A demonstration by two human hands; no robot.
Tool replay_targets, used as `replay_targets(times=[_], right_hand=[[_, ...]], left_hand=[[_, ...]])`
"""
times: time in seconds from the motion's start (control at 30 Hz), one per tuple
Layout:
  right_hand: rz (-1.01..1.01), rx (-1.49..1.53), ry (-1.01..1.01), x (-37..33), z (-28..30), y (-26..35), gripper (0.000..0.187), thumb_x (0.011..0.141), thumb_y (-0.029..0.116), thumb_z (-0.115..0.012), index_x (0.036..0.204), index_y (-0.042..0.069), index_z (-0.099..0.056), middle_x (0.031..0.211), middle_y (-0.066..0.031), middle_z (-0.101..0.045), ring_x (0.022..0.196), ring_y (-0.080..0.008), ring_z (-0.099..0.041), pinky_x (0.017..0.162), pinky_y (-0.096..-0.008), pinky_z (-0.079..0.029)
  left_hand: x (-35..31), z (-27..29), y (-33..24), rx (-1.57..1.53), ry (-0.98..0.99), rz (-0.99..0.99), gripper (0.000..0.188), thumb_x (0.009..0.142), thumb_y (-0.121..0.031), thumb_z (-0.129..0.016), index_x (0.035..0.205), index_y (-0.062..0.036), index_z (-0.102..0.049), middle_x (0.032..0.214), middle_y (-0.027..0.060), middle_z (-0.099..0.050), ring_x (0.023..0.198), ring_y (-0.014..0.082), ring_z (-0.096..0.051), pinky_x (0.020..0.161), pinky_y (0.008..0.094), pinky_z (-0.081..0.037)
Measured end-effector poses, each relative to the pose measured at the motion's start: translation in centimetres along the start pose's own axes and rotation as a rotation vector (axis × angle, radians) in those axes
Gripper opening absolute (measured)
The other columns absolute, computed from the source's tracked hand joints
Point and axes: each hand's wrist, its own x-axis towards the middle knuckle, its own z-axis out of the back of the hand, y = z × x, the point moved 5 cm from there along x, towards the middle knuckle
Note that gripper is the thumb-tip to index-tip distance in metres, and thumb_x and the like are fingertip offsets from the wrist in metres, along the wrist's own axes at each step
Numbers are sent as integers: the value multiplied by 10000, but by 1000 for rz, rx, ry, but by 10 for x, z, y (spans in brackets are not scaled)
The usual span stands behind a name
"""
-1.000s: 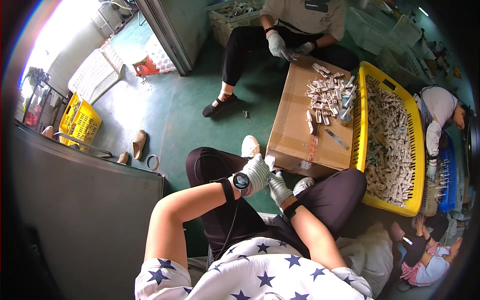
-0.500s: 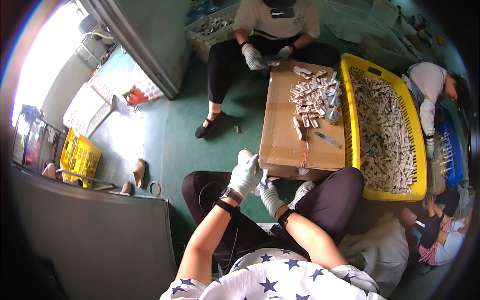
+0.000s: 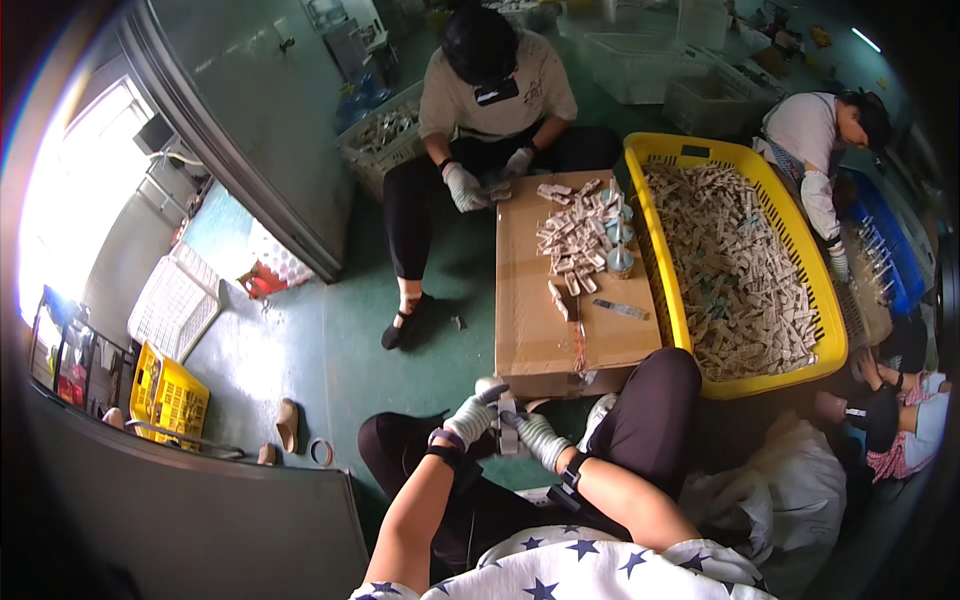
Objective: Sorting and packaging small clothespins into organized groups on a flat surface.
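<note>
My left hand [image 3: 472, 420], in a striped white glove, is closed in front of my lap. Close against it is my right hand [image 3: 541, 438], also gloved and closed. A small pale piece [image 3: 508, 408] shows between the fingers of both hands; its kind is too small to tell. Just beyond my knees stands a brown cardboard box [image 3: 530, 330]. On its top lie a heap of small beige slotted pieces [image 3: 575, 240], a flat grey strip [image 3: 621, 309] and a clear bottle-like container with a nozzle [image 3: 620, 262].
A yellow basket [image 3: 668, 300] full of similar pieces stands right of the box. A co-worker [image 3: 500, 95] sits across the box with gloved hands at its edge. Another person [image 3: 805, 140] bends over a blue tray [image 3: 885, 245] at the right. A grey panel [image 3: 200, 510] stands at my left.
The view has tilted up and shifted, so the box and basket sit lower and further left. My hands remain together, with the pale piece now showing more between them.
</note>
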Motion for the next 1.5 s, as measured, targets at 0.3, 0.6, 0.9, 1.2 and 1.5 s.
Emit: replay_targets(times=[0.3,0.6,0.9,1.2,1.5], right_hand=[[59,8,119,14,-4,-19,390,947,386,-499,1024,33,-645,884,-78,-658,796,-170,-576,747,-327,-459],[96,-119,209,-42,-34,65,308,996,251,-413,1144,29,-568,1090,-71,-600,1008,-167,-526,913,-293,-413],[32,-191,213,-44,-29,61,338,994,327,-441,1067,36,-598,990,-18,-618,880,-109,-524,809,-253,-439],[199,-236,199,-48,66,92,277,951,224,-544,1136,23,-587,1032,-74,-652,957,-157,-611,849,-283,-477],[162,443,-90,-29,214,207,235,928,255,-563,1087,96,-631,971,-79,-698,888,-208,-678,794,-359,-539]], left_hand=[[-41,-45,-49,1126,-93,-656,542,797,158,-519,1253,-131,-573,982,55,-664,942,168,-612,870,304,-485],[-42,-28,-36,1349,112,-649,575,758,53,-646,1290,-142,-545,1191,147,-569,1094,312,-552,936,366,-457],[-11,17,4,572,29,-300,442,811,172,-544,1209,-16,-584,1128,85,-620,1025,173,-583,939,301,-478],[3,15,9,443,7,-368,375,826,108,-613,1160,-61,-635,1004,-18,-630,882,62,-558,840,229,-493],[-10,-14,-10,490,-75,-311,294,874,83,-546,1152,15,-612,1031,39,-633,908,127,-582,845,299,-509]])
